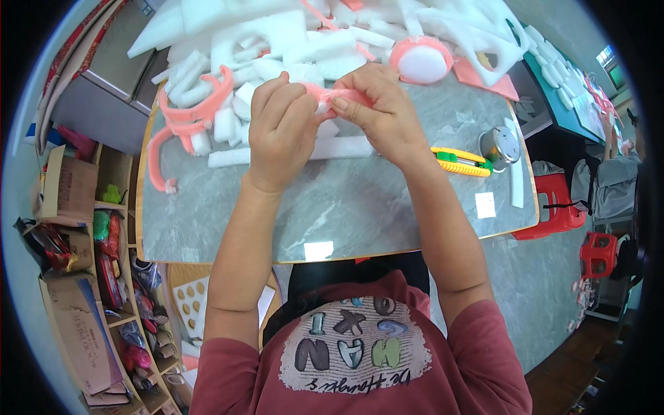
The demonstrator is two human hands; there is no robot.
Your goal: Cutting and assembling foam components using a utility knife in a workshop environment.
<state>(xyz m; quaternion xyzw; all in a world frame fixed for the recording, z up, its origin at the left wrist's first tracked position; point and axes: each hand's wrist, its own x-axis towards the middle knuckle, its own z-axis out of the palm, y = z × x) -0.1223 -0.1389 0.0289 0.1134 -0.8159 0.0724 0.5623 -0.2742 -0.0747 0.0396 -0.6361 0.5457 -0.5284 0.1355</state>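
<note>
My left hand (282,131) and my right hand (384,114) meet over the far middle of the table. Both are closed around a piece of pink foam (324,95), with some white showing at its underside between the fingers. My right thumb presses on it from the near side, and the palms hide most of its shape. Just below the hands lies a long white foam strip (340,148). Curved pink foam strips (197,114) rest to the left of my left hand. Beyond my right hand sits a round white foam piece with a pink rim (423,62).
White foam offcuts (259,34) are heaped along the table's far side. A yellow and green utility knife (462,163) lies at right beside a round metal tin (501,146). Shelves with boxes (72,187) stand at left; red stools (557,207) are at right.
</note>
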